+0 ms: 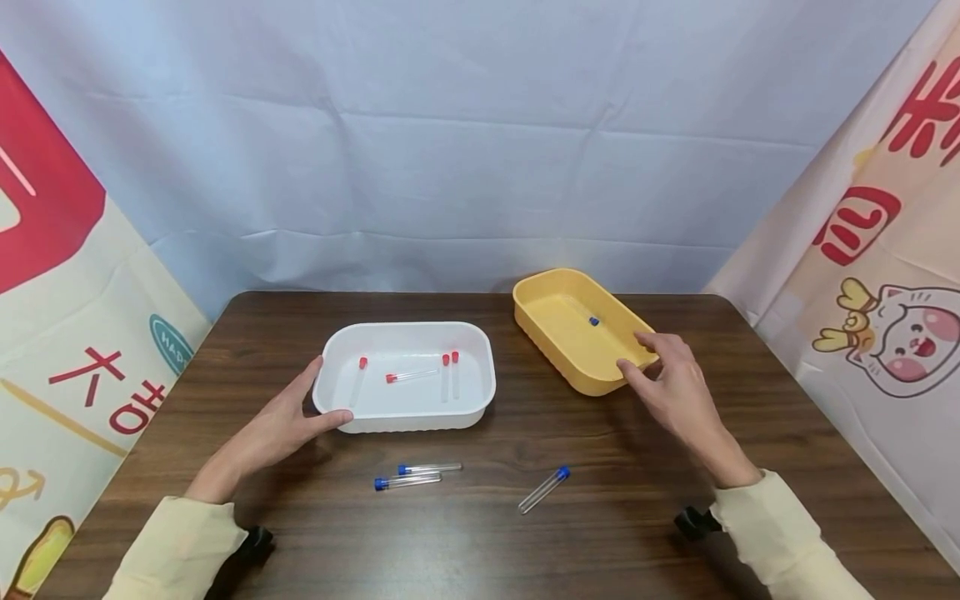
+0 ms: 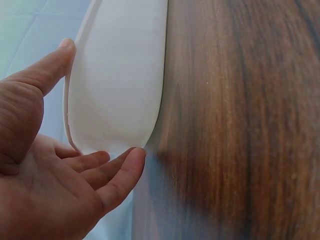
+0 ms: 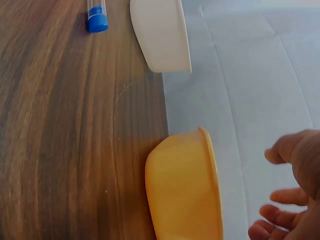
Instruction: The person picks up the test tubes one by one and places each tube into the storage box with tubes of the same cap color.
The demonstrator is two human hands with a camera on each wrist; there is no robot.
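Observation:
At the left end of a white plastic tray (image 1: pixel 405 423), my left hand (image 1: pixel 281 421) holds the corner, thumb on the rim and fingers against the outer wall. Inside lie several clear tubes with red caps (image 1: pixel 391 378). A yellow tray (image 1: pixel 551 354) stands at an angle on the right, with a blue-capped tube (image 1: pixel 594 321) inside. Over its near right end is my right hand (image 1: pixel 678 387), thumb and fingers spread and holding nothing. The right wrist view shows those fingertips apart from the yellow wall (image 3: pixel 182 187).
Two blue-capped tubes (image 1: pixel 408 481) lie side by side on the brown wooden table (image 1: pixel 480 550) in front of the white tray. Another blue-capped tube (image 1: pixel 544 490) lies tilted to their right. A pale cloth (image 1: pixel 450 167) hangs behind the table, with printed cloths at both sides.

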